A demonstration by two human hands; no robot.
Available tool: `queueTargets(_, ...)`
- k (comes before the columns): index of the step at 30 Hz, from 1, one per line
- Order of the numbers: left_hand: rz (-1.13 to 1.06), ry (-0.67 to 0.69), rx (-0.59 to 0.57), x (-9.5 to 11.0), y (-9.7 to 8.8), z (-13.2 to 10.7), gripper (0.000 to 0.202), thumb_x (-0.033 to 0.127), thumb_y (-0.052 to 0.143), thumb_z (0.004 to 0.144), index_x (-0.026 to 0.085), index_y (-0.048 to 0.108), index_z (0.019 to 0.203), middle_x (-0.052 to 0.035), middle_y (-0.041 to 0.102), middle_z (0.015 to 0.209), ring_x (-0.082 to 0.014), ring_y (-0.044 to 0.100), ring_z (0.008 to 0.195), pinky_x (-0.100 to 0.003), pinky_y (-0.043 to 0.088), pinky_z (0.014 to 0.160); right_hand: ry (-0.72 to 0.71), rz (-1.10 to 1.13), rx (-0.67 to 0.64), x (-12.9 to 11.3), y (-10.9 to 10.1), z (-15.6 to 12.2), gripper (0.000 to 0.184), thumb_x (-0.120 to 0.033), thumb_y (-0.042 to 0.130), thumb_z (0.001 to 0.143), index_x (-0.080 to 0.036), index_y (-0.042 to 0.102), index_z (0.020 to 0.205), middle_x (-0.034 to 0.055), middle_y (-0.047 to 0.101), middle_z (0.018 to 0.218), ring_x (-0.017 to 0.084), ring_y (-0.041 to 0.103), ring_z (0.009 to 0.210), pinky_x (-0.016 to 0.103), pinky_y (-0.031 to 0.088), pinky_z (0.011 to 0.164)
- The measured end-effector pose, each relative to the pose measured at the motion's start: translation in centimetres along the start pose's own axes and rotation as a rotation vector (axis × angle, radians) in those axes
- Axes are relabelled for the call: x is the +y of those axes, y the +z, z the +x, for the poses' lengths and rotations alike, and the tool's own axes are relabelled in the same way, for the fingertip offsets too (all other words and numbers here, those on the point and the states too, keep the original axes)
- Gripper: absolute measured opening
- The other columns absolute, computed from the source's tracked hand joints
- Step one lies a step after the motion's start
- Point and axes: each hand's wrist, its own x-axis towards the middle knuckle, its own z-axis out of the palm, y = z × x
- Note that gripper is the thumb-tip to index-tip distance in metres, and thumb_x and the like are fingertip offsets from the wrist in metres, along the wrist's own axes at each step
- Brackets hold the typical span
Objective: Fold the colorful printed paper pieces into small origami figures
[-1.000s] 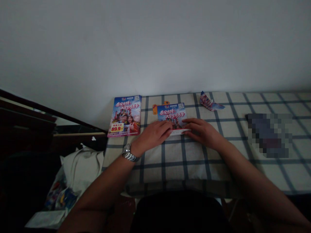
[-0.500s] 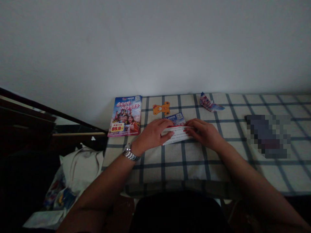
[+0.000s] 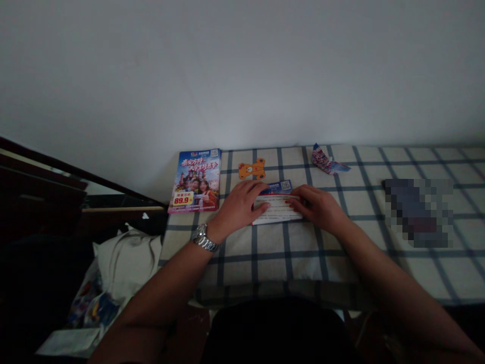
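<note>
A paper leaflet point(image 3: 277, 208) lies on the checked tablecloth point(image 3: 333, 253) between my hands, its white panel folded up over the printed side. Only a blue strip with a QR code shows along its far edge. My left hand point(image 3: 238, 207) presses flat on the leaflet's left end, with a steel wristwatch point(image 3: 204, 238) on that wrist. My right hand point(image 3: 316, 207) rests its fingertips on the right end. Left of them stands a blue tourist brochure point(image 3: 195, 181) marked 89.9. An orange bear-shaped cutout point(image 3: 252, 169) lies beyond my left hand, apart from it.
A crumpled printed paper point(image 3: 325, 160) lies by the wall, and a pixelated dark object point(image 3: 419, 212) lies at right. The table meets a white wall at the back. Left of the table are dark furniture, a pale cloth point(image 3: 127, 263) and a colourful bag point(image 3: 93, 306).
The leaflet's white panel has come up and over its printed side, hiding the picture. The leaflet now sits nearer me, the orange cutout is uncovered, and both hands stay on the paper.
</note>
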Motion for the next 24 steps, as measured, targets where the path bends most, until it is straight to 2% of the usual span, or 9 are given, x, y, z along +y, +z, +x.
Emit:
queueTargets(6, -0.082, 0.034, -0.038, 0.2, -0.1, 0.2, 0.042, 0.032, 0.066, 0.102, 0.022, 0.055, 0.141, -0.0093, 0.064, 0.139, -0.0275, 0.058, 0.131, -0.051, 0.047, 0.118, -0.018, -0.056, 0.031, 0.7, 0.1, 0.4, 0.013, -0.036, 0.062, 0.102, -0.024, 0.066, 0.104, 0.0070, 0.068, 0.094, 0.025, 0.064, 0.084, 0.039, 0.052, 0.074)
queueTargets(11, -0.109, 0.060, -0.040, 0.4, 0.2, 0.4, 0.042, 0.029, 0.065, 0.102, 0.023, 0.055, 0.142, -0.0093, 0.064, 0.140, -0.0271, 0.058, 0.133, -0.051, 0.046, 0.119, -0.042, -0.106, 0.060, 1.3, 0.1, 0.6, 0.013, -0.036, 0.065, 0.100, -0.025, 0.068, 0.105, 0.0096, 0.069, 0.101, 0.029, 0.064, 0.095, 0.045, 0.053, 0.084)
queueTargets(16, -0.097, 0.070, -0.047, 0.5, 0.5, 0.5, 0.043, 0.027, 0.066, 0.101, 0.023, 0.055, 0.142, -0.0084, 0.064, 0.140, -0.0264, 0.057, 0.133, -0.049, 0.046, 0.119, -0.010, -0.166, 0.072, 1.7, 0.3, 0.6, 0.014, -0.038, 0.067, 0.099, -0.025, 0.069, 0.102, 0.0098, 0.068, 0.103, 0.030, 0.062, 0.096, 0.047, 0.052, 0.086)
queueTargets(24, 0.101, -0.105, 0.012, 0.8, 0.4, 0.2, 0.053, 0.041, 0.078, 0.093, 0.025, 0.059, 0.139, -0.0106, 0.061, 0.134, -0.0337, 0.056, 0.126, -0.054, 0.045, 0.111, 0.029, -0.173, 0.080, 2.1, 0.7, 0.7, 0.024, -0.035, 0.068, 0.097, -0.025, 0.069, 0.119, 0.0114, 0.066, 0.114, 0.032, 0.064, 0.104, 0.051, 0.055, 0.092)
